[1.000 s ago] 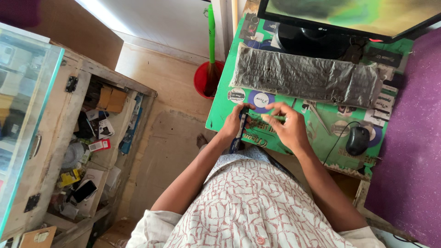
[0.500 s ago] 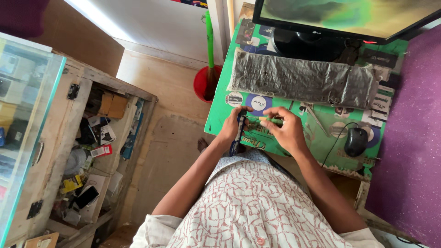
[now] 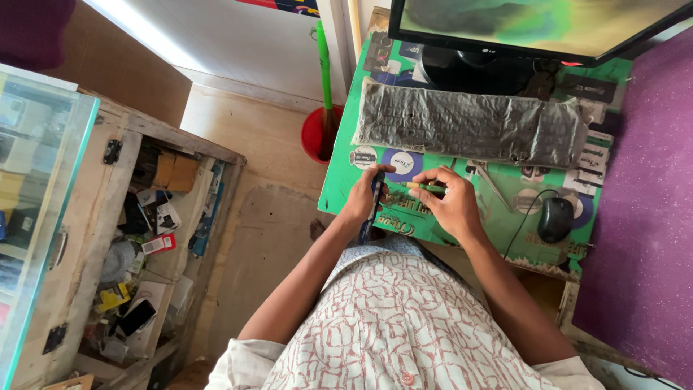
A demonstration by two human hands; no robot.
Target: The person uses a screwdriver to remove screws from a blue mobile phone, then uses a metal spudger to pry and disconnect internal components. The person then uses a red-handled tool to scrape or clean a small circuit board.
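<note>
My left hand (image 3: 361,201) grips a dark, flat phone-like device (image 3: 373,206) held on edge over the near side of the green desk (image 3: 339,173). My right hand (image 3: 449,206) pinches a thin tool with a green and yellow handle (image 3: 426,188), its tip pointing left toward the device. Both hands hover close together just in front of the plastic-covered keyboard (image 3: 469,130). My patterned shirt fills the bottom of the view.
A monitor (image 3: 534,29) stands behind the keyboard. A black mouse (image 3: 554,219) lies at the right, beside a purple wall (image 3: 642,217). A red bucket with a green-handled broom (image 3: 321,130) stands left of the desk. A glass-topped wooden cabinet (image 3: 65,231) holds cluttered items.
The view has shifted slightly. My right hand has brought the thin tool closer to the device; my left hand keeps its hold.
</note>
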